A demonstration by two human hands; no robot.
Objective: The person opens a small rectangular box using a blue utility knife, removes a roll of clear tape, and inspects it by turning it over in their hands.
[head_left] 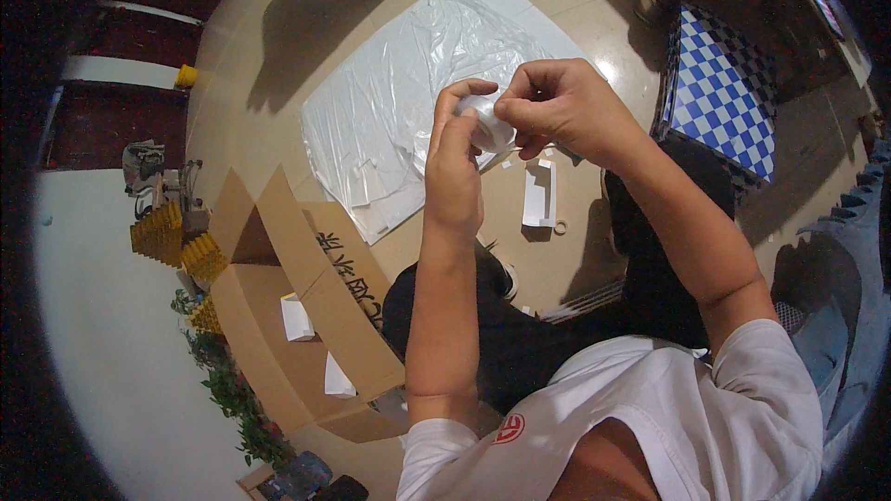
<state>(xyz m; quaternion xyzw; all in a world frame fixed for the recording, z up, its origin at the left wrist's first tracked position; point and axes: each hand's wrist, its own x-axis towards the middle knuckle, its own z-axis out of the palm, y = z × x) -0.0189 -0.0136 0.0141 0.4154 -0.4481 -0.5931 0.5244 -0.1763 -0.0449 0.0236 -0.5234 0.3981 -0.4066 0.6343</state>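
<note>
A whitish, shiny roll of tape [498, 136] is held up in front of me, above the floor. My left hand [455, 153] wraps round its left side, the forefinger curled over the top and the thumb against the near face. At the roll's upper right edge, my right hand [564, 109] is closed, thumb and forefinger pinched on it. Whether a loose tape end lies between those fingertips is too small to make out. Below the hands, a small open white box [538, 193] lies on the floor beside a small tape ring [560, 227].
A large white sheet under clear plastic [371, 121] covers the floor ahead. To my left stands an open cardboard box [264, 315] with white boxes [297, 317] inside. Blue-and-white checkered panels [719, 97] lean at the right, near a blue plastic chair [835, 315].
</note>
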